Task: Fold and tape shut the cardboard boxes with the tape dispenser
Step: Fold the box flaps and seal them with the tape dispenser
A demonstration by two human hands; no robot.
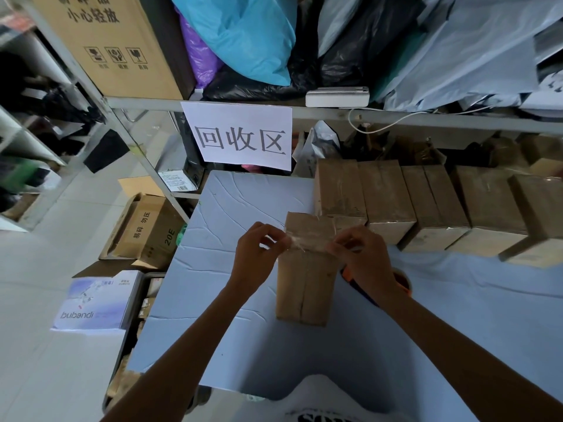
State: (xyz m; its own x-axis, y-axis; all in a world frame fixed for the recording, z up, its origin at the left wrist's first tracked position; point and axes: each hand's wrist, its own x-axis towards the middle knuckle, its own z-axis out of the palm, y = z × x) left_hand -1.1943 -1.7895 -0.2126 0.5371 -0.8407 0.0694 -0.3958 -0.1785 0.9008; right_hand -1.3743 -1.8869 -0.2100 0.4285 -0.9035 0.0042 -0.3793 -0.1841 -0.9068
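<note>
A small brown cardboard box (pixel 306 278) lies on the pale blue table (pixel 231 208), its flaps closed with a seam running toward me. A strip of clear tape (pixel 307 242) stretches across the box. My left hand (pixel 259 254) pinches the strip's left end and my right hand (pixel 362 254) pinches its right end. The orange tape dispenser (pixel 402 283) lies on the table behind my right wrist, mostly hidden.
A row of several taped cardboard boxes (pixel 426 205) lines the table's back right. A metal shelf (pixel 335 112) with bags and a paper sign (pixel 240 137) stands behind. Open cartons (pixel 146 229) and a white box (pixel 97 303) sit on the floor at left.
</note>
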